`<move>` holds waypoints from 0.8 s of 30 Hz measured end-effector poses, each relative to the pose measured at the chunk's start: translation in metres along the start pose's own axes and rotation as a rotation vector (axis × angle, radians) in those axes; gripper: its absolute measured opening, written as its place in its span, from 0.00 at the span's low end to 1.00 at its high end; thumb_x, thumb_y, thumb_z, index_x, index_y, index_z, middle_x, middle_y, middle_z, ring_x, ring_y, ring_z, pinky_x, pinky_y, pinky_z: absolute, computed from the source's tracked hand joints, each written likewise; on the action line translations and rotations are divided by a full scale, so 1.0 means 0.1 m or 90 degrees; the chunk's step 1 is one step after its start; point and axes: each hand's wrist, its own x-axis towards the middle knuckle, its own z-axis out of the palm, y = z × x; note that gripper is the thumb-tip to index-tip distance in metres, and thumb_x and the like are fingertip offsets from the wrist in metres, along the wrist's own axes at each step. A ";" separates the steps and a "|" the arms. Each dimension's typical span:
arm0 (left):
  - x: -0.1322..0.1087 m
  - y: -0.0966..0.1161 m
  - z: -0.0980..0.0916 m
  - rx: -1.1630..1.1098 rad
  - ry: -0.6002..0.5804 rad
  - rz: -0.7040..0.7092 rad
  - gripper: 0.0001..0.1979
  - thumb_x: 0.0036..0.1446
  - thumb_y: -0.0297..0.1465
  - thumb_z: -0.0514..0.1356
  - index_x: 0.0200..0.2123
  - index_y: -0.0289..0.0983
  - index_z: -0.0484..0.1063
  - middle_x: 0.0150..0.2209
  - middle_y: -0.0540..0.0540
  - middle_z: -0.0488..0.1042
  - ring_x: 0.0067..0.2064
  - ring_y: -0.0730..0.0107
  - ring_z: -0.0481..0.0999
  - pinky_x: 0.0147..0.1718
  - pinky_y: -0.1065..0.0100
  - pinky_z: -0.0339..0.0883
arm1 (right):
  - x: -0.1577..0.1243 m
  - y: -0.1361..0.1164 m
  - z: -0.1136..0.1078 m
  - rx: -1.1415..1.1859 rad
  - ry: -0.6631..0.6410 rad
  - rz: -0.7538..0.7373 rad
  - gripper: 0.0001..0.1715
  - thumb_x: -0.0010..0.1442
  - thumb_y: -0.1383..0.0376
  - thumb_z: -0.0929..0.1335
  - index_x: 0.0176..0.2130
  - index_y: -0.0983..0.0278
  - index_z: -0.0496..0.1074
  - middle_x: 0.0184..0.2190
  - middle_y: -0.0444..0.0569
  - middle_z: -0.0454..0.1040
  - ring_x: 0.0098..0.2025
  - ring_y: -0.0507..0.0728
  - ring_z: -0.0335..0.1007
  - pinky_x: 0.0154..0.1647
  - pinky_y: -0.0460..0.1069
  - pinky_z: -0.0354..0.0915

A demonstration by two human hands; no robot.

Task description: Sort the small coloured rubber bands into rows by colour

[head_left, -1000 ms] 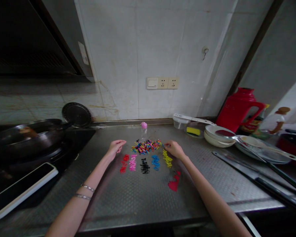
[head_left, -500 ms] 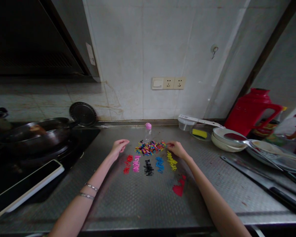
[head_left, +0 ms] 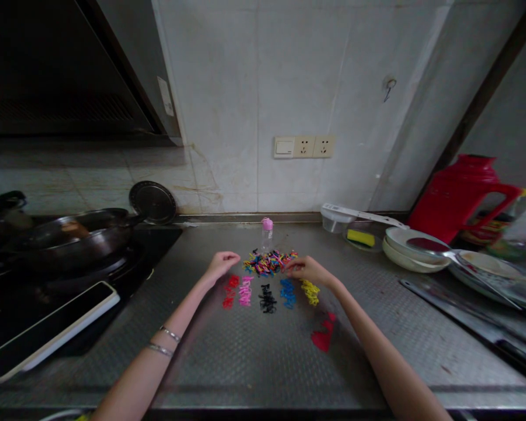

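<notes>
A mixed heap of small colourful bands, looking like rubber bands [head_left: 267, 263], lies on the metal counter. In front of it run separate little piles: red bands [head_left: 230, 291], pink bands [head_left: 245, 291], black bands [head_left: 267, 299], blue bands [head_left: 287, 292] and yellow bands [head_left: 310, 292]. My left hand [head_left: 221, 266] hovers left of the heap, thumb and fingers pinched together; anything between them is too small to make out. The fingertips of my right hand [head_left: 310, 271] are closed at the heap's right edge, above the blue and yellow piles. Behind the heap stands a clear bottle with a pink top [head_left: 267, 234].
A red heart-shaped piece [head_left: 323, 334] lies near my right forearm. At right are a yellow sponge [head_left: 360, 238], stacked bowls [head_left: 414, 257], a knife [head_left: 456, 316] and a red thermos [head_left: 458, 196]. To the left are a phone [head_left: 55, 327] and a wok [head_left: 100, 234] on the stove.
My right hand has moved left, from beside the heap onto its right edge. My left hand stays near the heap's left side. The camera view has shifted slightly.
</notes>
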 end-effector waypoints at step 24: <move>-0.04 -0.05 0.22 0.373 -0.027 0.150 0.07 0.46 0.31 0.56 0.23 0.36 0.73 0.29 0.44 0.73 0.33 0.65 0.69 0.33 0.70 0.58 | -0.07 0.28 -0.12 -0.193 0.199 0.047 0.16 0.50 0.64 0.62 0.35 0.65 0.75 0.29 0.47 0.76 0.29 0.53 0.68 0.32 0.45 0.61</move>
